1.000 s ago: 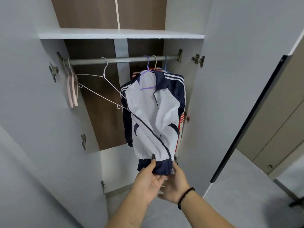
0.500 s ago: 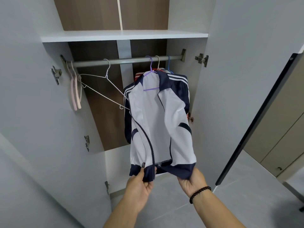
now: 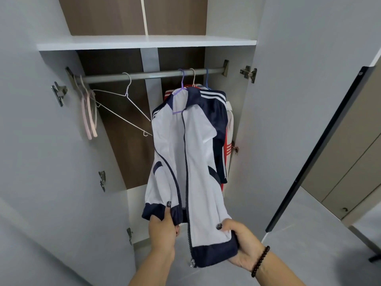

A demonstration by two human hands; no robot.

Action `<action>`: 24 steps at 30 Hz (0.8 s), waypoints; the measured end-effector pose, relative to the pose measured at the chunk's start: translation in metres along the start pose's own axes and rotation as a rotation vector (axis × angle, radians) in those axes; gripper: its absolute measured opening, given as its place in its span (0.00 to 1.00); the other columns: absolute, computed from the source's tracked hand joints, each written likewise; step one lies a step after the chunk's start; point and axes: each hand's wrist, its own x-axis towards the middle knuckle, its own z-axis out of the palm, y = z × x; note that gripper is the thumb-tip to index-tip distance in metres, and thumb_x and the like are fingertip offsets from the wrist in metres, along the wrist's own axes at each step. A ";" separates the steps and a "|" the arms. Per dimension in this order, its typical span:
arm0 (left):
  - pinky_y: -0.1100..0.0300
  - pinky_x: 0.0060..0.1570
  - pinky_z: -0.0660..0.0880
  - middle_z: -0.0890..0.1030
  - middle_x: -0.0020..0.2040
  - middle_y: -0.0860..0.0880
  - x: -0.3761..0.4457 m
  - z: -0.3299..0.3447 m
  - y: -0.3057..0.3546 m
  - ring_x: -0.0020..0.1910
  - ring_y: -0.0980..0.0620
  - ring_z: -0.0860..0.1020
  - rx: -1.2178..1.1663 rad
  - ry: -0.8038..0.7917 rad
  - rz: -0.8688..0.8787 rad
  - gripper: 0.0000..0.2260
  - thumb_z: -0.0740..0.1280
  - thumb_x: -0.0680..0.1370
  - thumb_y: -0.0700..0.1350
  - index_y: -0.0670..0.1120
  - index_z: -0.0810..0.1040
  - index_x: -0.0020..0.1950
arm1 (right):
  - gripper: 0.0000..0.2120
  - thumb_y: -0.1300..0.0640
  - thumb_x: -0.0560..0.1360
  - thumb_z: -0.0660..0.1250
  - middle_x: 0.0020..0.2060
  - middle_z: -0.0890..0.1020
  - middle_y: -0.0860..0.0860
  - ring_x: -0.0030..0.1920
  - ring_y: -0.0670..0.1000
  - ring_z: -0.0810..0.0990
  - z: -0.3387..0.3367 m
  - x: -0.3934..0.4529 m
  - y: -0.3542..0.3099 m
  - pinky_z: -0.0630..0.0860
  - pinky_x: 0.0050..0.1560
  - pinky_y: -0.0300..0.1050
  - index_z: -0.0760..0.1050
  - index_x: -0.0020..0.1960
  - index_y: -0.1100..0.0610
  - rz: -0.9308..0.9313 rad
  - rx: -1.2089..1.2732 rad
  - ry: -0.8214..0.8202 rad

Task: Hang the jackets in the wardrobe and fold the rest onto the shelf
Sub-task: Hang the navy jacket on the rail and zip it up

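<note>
A white and navy jacket (image 3: 198, 153) hangs on a purple hanger (image 3: 182, 79) from the grey rail (image 3: 148, 75) of the open wardrobe. Its zip is undone at the bottom and the two front halves lie apart. My left hand (image 3: 164, 228) grips the navy hem of the left half. My right hand (image 3: 240, 244), with a bead bracelet on the wrist, grips the hem of the right half, pulled toward me. Behind it a red and white jacket (image 3: 226, 145) hangs on the same rail.
An empty white wire hanger (image 3: 125, 96) hangs tilted at the rail's middle, and pink hangers (image 3: 89, 112) hang at its left end. A white shelf (image 3: 144, 42) spans the wardrobe above the rail. Both doors stand open, left (image 3: 41, 162) and right (image 3: 288, 100).
My hands, together at the hem a second ago, have drawn apart, spreading the jacket's front halves. The right half has come closer to me.
</note>
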 end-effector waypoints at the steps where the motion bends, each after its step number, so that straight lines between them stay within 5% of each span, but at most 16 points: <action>1: 0.65 0.19 0.64 0.67 0.32 0.45 -0.002 0.002 0.001 0.27 0.52 0.63 -0.012 0.000 0.017 0.10 0.62 0.82 0.46 0.43 0.66 0.43 | 0.29 0.70 0.55 0.71 0.55 0.80 0.66 0.49 0.65 0.82 -0.001 0.000 0.002 0.79 0.50 0.57 0.79 0.58 0.68 -0.031 0.042 -0.004; 4: 0.65 0.20 0.62 0.66 0.29 0.47 -0.008 0.002 0.006 0.25 0.54 0.61 -0.143 -0.047 0.057 0.15 0.65 0.79 0.51 0.44 0.67 0.39 | 0.32 0.72 0.58 0.77 0.55 0.80 0.67 0.48 0.65 0.83 -0.001 -0.001 0.008 0.80 0.43 0.59 0.75 0.61 0.68 -0.117 0.172 0.029; 9: 0.64 0.23 0.62 0.67 0.29 0.49 -0.016 -0.001 0.011 0.24 0.55 0.61 -0.223 -0.154 0.003 0.17 0.72 0.67 0.54 0.42 0.71 0.39 | 0.44 0.72 0.44 0.83 0.56 0.80 0.67 0.48 0.64 0.83 -0.007 0.003 0.014 0.81 0.44 0.59 0.76 0.59 0.67 -0.242 0.202 0.041; 14: 0.68 0.20 0.65 0.75 0.27 0.48 -0.024 -0.001 0.007 0.21 0.58 0.65 -0.216 -0.255 -0.288 0.12 0.76 0.69 0.43 0.39 0.75 0.41 | 0.16 0.77 0.62 0.66 0.47 0.82 0.68 0.40 0.63 0.84 0.003 0.004 0.029 0.82 0.37 0.59 0.80 0.49 0.72 -0.186 0.280 0.065; 17: 0.68 0.19 0.65 0.76 0.28 0.46 -0.028 -0.003 0.003 0.21 0.57 0.67 -0.148 -0.311 -0.356 0.12 0.76 0.69 0.41 0.37 0.76 0.44 | 0.15 0.75 0.69 0.55 0.39 0.80 0.64 0.31 0.59 0.78 0.004 0.010 0.036 0.79 0.28 0.50 0.75 0.52 0.71 -0.136 0.337 0.171; 24: 0.62 0.33 0.74 0.83 0.41 0.42 -0.032 -0.009 0.007 0.38 0.50 0.78 -0.150 -0.411 -0.332 0.13 0.74 0.71 0.41 0.37 0.79 0.51 | 0.07 0.67 0.67 0.53 0.26 0.64 0.52 0.17 0.46 0.58 0.004 0.003 0.022 0.53 0.16 0.32 0.68 0.40 0.61 -0.053 0.310 0.266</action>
